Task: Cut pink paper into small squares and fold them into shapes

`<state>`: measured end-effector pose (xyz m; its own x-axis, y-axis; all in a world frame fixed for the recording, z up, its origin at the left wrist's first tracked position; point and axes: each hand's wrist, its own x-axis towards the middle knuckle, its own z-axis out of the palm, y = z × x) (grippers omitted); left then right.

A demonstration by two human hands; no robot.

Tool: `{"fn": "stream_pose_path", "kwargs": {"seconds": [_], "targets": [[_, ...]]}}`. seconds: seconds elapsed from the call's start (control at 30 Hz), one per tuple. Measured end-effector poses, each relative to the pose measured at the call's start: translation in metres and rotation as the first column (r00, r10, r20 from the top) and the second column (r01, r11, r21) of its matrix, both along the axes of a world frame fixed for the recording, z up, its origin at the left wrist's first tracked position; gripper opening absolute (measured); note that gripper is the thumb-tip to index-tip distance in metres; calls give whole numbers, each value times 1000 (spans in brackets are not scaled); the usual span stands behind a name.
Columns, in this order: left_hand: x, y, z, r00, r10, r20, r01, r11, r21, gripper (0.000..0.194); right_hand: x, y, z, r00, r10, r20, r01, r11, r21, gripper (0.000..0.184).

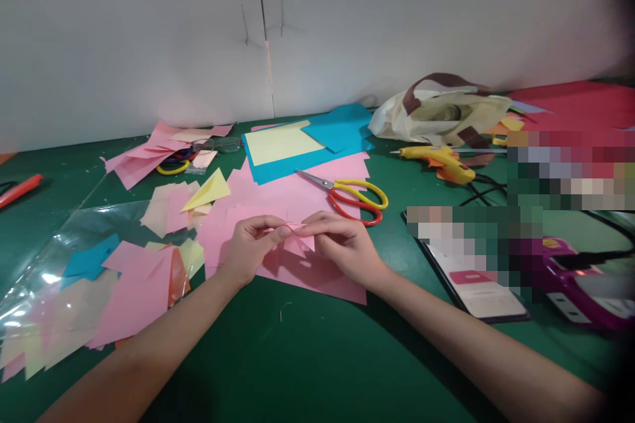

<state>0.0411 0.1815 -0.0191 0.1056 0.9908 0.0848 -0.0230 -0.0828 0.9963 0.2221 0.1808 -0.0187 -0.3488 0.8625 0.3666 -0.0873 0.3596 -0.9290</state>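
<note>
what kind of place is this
Probably a craft worktable, though whether at home, school or a workshop can't be told. Sheets of pink paper, open scissors and a yellow glue gun lie on the green tabletop.

Pink paper [297,246], green table [297,370]

A small folded piece of light pink paper [296,246] is held up between the fingertips of the left hand [254,242] and right hand [350,248]. Its creased flaps point downward in sharp, uneven tips, partly hidden by fingers.
</note>
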Motion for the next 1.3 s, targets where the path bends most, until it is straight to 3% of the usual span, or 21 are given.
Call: {"fn": "stream_pose_path", "kwargs": {"seconds": [0.23, 0.4, 0.6, 0.7, 0.9, 1.17, 1.3], "targets": [[-1, 0, -1, 999, -9, -47, 10, 1000, 21, 11, -1, -1, 1, 999, -18, 27, 18, 1000, 20, 38], [1, -1, 2, 990, 49, -134, -39, 996, 77, 10, -1, -3, 7, 997, 15, 72, -16, 1000, 10, 23], [3, -2, 8, 983, 66, -171, -48, 993, 107, 9, -6, -3, 2, 1000, -7, 24, 10, 987, -161, 8], [3, -3, 9, 977, 78, -198, -56, 992, 113, 8, -8, -2, -3, 999, -7, -42, -3, 969, -246, 18], [5, -4, 11, 979, 89, -184, -74, 994, 84, 9, -5, 0, -3, 1000, -20, 4, 20, 954, -298, 21], [7, -6, 11, 999, -18, 26, 20, 998, -63, 13, -3, 3, -4, 998, -42, 37, 51, 957, -287, 26], [7, -7, 11, 1000, -6, -17, 6, 999, -38, 12, -3, 2, -5, 994, -61, 88, 81, 964, -251, 26]]}}
